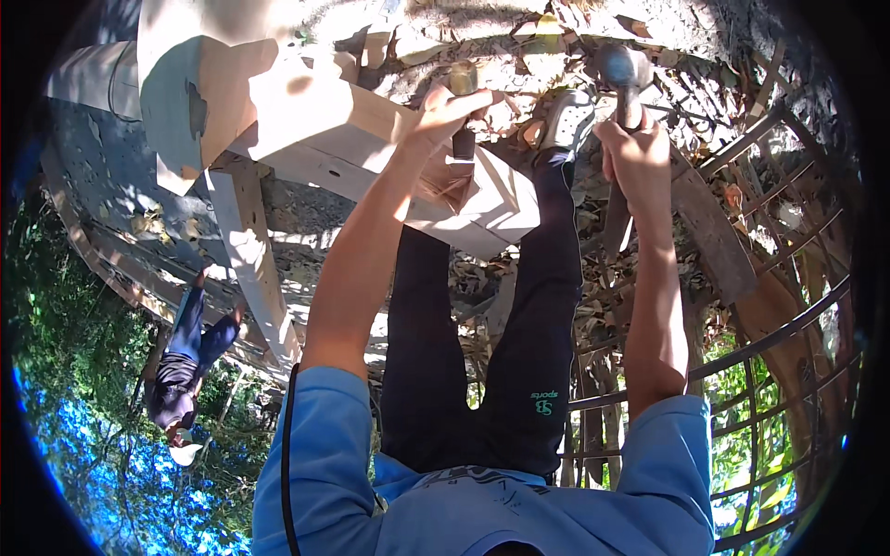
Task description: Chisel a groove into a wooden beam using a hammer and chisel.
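Observation:
A squared, pale timber beam [315,167] runs from the upper left to its near end between my legs. My left hand [443,116] is closed around a chisel [463,146], whose handle top shows above the fingers. The chisel stands roughly upright, its blade down at a notch [452,190] cut in the beam near that end. Out to the right, clear of the beam, my right hand [638,153] grips a hammer [623,67] by its handle. Its rounded head points away from me, apart from the chisel.
Dry leaves and wood scraps [547,60] litter the ground. A broad wooden piece [209,102] is at the upper left, with a slanting timber [246,250] below it. Curved metal bars [788,324] form a grid on the right. Another person [190,371] is farther off at left.

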Available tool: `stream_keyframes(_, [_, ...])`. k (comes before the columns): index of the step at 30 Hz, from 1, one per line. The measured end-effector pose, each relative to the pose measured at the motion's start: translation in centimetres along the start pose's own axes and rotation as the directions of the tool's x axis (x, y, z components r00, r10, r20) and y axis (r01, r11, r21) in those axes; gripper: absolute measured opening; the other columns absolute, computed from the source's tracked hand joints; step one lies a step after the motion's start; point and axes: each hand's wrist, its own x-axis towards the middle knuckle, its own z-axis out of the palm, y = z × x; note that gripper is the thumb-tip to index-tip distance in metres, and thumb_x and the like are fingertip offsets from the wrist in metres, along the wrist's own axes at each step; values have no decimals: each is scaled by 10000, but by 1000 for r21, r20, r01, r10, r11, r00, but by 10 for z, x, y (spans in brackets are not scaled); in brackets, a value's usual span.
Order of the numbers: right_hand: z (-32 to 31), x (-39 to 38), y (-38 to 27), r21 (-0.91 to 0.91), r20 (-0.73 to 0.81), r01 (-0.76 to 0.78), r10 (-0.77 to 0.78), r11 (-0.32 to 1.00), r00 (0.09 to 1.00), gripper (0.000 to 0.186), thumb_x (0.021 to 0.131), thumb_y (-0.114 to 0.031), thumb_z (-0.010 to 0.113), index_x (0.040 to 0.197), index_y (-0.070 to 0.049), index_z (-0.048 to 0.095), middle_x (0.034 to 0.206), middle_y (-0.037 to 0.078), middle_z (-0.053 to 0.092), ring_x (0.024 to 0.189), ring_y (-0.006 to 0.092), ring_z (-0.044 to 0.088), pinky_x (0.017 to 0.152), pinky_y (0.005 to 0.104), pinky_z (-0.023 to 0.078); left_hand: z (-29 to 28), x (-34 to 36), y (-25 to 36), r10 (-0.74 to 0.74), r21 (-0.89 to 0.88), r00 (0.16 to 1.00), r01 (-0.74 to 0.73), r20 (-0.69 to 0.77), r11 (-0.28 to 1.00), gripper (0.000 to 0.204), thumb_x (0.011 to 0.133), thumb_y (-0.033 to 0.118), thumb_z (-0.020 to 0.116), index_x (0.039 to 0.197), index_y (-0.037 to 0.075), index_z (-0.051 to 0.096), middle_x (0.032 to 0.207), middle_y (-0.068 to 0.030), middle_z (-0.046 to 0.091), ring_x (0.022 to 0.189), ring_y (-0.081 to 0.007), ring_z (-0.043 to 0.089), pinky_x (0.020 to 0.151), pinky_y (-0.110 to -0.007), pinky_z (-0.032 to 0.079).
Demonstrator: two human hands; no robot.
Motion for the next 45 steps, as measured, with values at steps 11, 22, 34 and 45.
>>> stream_keyframes(11, [-72, -39, -34, 343, -188, 354, -306, 870, 933, 140, 839, -86, 698, 903, -16, 595, 677, 52, 542, 576, 145, 548, 544, 271, 441, 29, -14, 21, -199, 381, 964, 118, 179, 917, 435, 773, 337, 813, 1084, 52, 703, 871, -35, 695, 782, -131, 596, 789, -318, 510])
stream_keyframes(22, [64, -30, 23, -425, 205, 231, -156, 875, 966, 314, 826, -230, 682, 971, 46, 645, 796, 266, 683, 796, 449, 689, 700, 451, 541, 22, -16, -20, -27, 120, 966, -4, 257, 993, 287, 803, 259, 843, 910, 46, 683, 680, 47, 561, 617, -71, 451, 546, -278, 372])
stream_keyframes(34, [69, -35, 31, 0, -136, 269, -266, 963, 954, 218, 838, -194, 676, 804, 13, 614, 718, 138, 615, 686, 229, 619, 673, 373, 507, 17, -18, -14, 22, 258, 978, -76, 206, 963, 258, 790, 172, 837, 909, 17, 668, 755, 21, 644, 696, -59, 552, 665, -287, 491])
stream_keyframes(45, [-25, -36, -103, 315, -513, 582, -381, 750, 769, 92, 892, -83, 643, 820, -49, 596, 674, 24, 554, 576, 131, 535, 620, 279, 457, 11, -15, -26, -168, 329, 967, 98, 190, 939, 182, 834, 122, 787, 924, 52, 645, 726, 63, 586, 660, -28, 485, 582, -232, 441])
